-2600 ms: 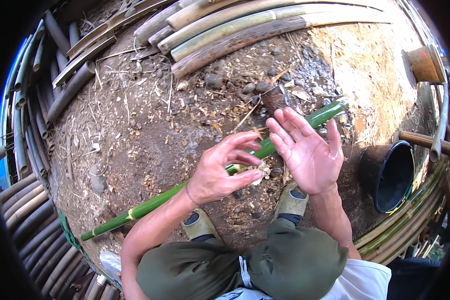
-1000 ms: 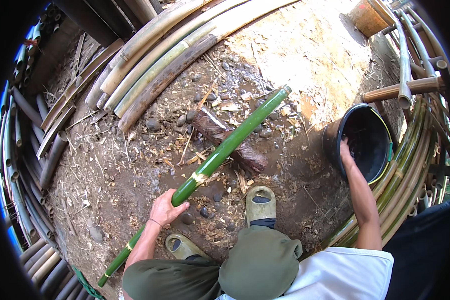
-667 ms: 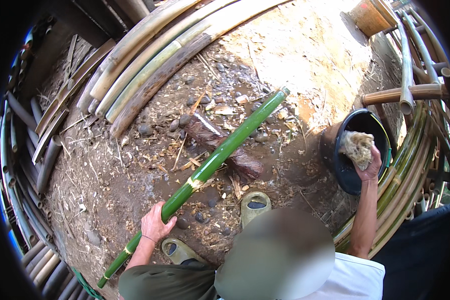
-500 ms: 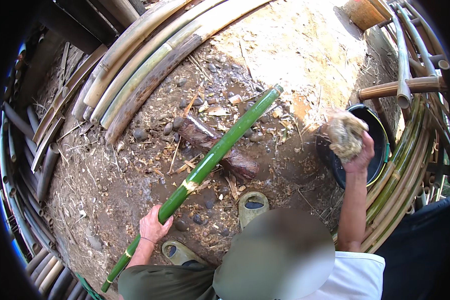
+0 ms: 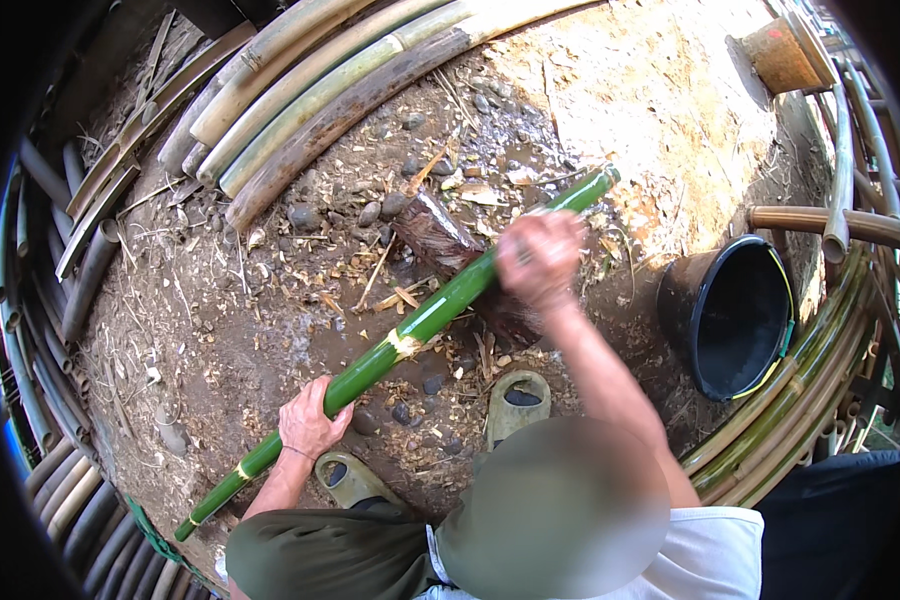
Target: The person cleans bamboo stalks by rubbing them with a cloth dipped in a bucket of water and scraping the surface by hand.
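A long, wet green bamboo pole (image 5: 458, 292) slants from lower left to upper right before me. My left hand (image 5: 312, 418) is closed round its lower part. Farther up, my right hand (image 5: 542, 258), smeared by motion, is pressed over the pole with its fingers curled. The pale fibrous wad that it held half a second earlier is hidden beneath the palm. Under the pole's upper half lies a short, wet, dark-brown log (image 5: 435, 232), crossing it on the ground.
To the right a black bucket (image 5: 682, 300) leans beside bundled bamboo (image 5: 770, 425). Thick bamboo poles (image 5: 345, 120) lie at the far left, with darker tubes (image 5: 92, 285) nearer. A rusty brown container (image 5: 782, 58) stands at the far right. Clogs (image 5: 518, 405) are on my feet.
My right hand has swung left from above the bucket onto the pole, carrying the fibrous wad out of sight under it. My left hand keeps its grip. The view has shifted slightly.
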{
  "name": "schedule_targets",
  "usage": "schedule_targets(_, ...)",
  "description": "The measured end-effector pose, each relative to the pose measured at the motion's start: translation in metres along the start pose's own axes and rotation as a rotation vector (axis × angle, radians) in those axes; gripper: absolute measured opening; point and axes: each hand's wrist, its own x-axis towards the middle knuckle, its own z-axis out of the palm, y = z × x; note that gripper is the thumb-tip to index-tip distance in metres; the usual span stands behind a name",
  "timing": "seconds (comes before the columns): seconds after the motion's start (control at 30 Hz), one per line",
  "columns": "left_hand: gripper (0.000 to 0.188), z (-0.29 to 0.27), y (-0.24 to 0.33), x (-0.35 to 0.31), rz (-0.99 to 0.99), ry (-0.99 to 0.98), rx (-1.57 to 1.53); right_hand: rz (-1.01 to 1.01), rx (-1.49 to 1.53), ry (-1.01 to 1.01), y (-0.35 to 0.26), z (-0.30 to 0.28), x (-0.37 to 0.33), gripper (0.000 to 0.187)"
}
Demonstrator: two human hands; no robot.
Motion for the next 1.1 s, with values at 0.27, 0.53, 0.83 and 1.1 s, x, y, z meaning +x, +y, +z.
schedule_targets(0.27, 0.056, 0.009, -0.012, -0.018, 0.073, 0.208, 0.085, -0.182, 0.272, -0.138, -0.108, 0.003, -0.026, 0.013)
schedule_targets(0.53, 0.052, -0.013, -0.016, 0.014, 0.115, -0.055, -0.145, 0.124, -0.283, 0.002, 0.115, 0.004, 0.036, 0.010)
schedule_targets(0.83, 0.065, -0.036, 0.009, 0.018, -0.088, -0.317, -0.390, -0.061, 0.205, -0.042, -0.089, -0.002, -0.014, 0.005)
schedule_targets(1.1, 0.046, 0.004, 0.017, 0.013, 0.015, 0.092, -0.017, 0.203, -0.274, 0.083, 0.129, 0.002, 0.049, 0.010)
